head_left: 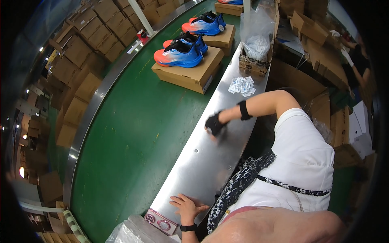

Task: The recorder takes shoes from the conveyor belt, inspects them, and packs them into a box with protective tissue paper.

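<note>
My right hand (215,126), in a black fingerless glove, is over the metal ledge beside the green conveyor. Its fingertips are blurred by motion, and what they hold, if anything, cannot be made out. Closest to it up the ledge lies a loose pile of small white sachets (242,86). My left hand (187,207) rests on the near end of the ledge with fingers spread, holding nothing. Beside it lies a pink phone (161,222). Up the conveyor, a pair of blue and orange running shoes (181,53) sits on a closed brown shoebox (182,77).
Farther up the green belt (133,133), more shoes (205,25) stand on boxes. An open carton (253,65) with plastic bags is at the ledge's far end. Clear plastic (133,231) lies near the phone. Cartons (93,32) are stacked beyond the belt; another person's gloved hand (347,56) shows at right.
</note>
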Available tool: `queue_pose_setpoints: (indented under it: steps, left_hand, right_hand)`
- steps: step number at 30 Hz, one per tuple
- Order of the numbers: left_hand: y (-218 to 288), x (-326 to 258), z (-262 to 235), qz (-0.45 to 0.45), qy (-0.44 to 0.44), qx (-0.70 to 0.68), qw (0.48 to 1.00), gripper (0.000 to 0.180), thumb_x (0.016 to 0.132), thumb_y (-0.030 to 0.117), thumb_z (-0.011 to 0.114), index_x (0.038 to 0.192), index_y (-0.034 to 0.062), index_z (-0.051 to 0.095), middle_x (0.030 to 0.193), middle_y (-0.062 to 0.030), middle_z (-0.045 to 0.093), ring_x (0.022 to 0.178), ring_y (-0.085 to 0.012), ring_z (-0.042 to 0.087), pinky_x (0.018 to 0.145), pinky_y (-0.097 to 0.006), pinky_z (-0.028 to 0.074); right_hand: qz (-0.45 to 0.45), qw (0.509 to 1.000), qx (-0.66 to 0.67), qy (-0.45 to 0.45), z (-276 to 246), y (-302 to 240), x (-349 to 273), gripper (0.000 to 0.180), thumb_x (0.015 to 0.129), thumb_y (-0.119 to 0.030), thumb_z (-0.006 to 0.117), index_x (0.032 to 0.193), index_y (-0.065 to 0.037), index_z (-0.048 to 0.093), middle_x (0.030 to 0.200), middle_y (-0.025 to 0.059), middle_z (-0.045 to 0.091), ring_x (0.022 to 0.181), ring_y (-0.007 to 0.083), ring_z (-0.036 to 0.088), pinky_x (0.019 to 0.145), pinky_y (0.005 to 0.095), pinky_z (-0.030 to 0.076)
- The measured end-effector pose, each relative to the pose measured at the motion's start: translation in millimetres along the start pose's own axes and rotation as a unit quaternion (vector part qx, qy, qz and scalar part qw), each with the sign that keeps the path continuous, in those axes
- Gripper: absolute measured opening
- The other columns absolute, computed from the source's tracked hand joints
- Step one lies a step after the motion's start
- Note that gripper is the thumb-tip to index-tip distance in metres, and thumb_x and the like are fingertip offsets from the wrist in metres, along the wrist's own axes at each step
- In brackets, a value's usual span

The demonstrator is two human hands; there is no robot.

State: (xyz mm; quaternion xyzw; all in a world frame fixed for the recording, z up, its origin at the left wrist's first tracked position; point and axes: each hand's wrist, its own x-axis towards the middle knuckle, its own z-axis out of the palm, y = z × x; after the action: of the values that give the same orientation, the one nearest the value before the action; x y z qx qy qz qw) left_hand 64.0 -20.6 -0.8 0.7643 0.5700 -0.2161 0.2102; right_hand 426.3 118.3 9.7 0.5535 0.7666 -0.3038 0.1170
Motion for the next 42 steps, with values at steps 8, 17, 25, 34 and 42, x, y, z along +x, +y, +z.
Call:
queue_pose_setpoints:
  steps: [8, 17, 25, 34, 42]
  left_hand:
    - [0, -2, -9, -0.006, -0.010, -0.026, 1.000, 0.130, 0.040, 0.054, 0.079, 0.125, -0.0163, 0.012, 0.126, -0.0452, 0.006, 0.119, -0.0596, 0.007, 0.076, -0.064, 0.039]
    - [-2, -4, 5, -0.019, -0.003, -0.013, 1.000, 0.129, 0.043, 0.053, 0.079, 0.127, -0.0152, 0.009, 0.127, -0.0446, 0.004, 0.120, -0.0586, 0.006, 0.082, -0.065, 0.034]
    - [5, -14, -8, -0.030, 0.005, -0.054, 0.998, 0.129, 0.041, 0.051, 0.080, 0.126, -0.0154, 0.010, 0.127, -0.0448, 0.005, 0.119, -0.0594, 0.005, 0.079, -0.065, 0.035]
    - [-33, 6, -37, 0.067, 0.007, -0.156, 0.985, 0.092, 0.058, 0.050, 0.072, 0.119, -0.0099, 0.036, 0.119, -0.0339, 0.036, 0.114, -0.0465, 0.033, 0.090, -0.044, 0.037]
    - [5, 6, -177, 0.207, 0.427, -0.349, 0.808, 0.031, 0.075, 0.014, 0.066, 0.101, -0.0013, 0.059, 0.102, -0.0159, 0.060, 0.090, -0.0262, 0.059, 0.079, -0.032, 0.044]
  right_hand:
    - [0.005, 0.841, -0.115, 0.529, -181, 61, 17, 0.048, 0.065, -0.038, 0.067, 0.104, -0.010, 0.056, 0.119, 0.0133, 0.043, 0.117, 0.0294, 0.035, 0.089, 0.0546, 0.030]
    - [0.189, 0.913, -0.096, 0.349, -242, 130, 15, 0.067, 0.055, -0.044, 0.071, 0.110, -0.008, 0.057, 0.112, 0.0148, 0.052, 0.110, 0.0294, 0.046, 0.095, 0.0337, 0.035]
    - [0.165, 0.927, -0.185, 0.282, -244, 100, 15, 0.061, 0.056, -0.052, 0.065, 0.092, -0.003, 0.062, 0.089, 0.0131, 0.062, 0.089, 0.0256, 0.058, 0.087, 0.0397, 0.034]
    - [0.108, 0.911, -0.204, 0.342, -238, -20, -43, 0.060, 0.055, -0.047, 0.069, 0.094, -0.002, 0.060, 0.093, 0.0182, 0.059, 0.093, 0.0297, 0.054, 0.074, 0.0383, 0.046]
    - [-0.115, 0.893, -0.265, 0.346, -182, -122, -92, 0.047, 0.053, -0.052, 0.065, 0.076, -0.012, 0.063, 0.071, 0.0069, 0.060, 0.083, 0.0256, 0.053, 0.064, 0.0387, 0.044]
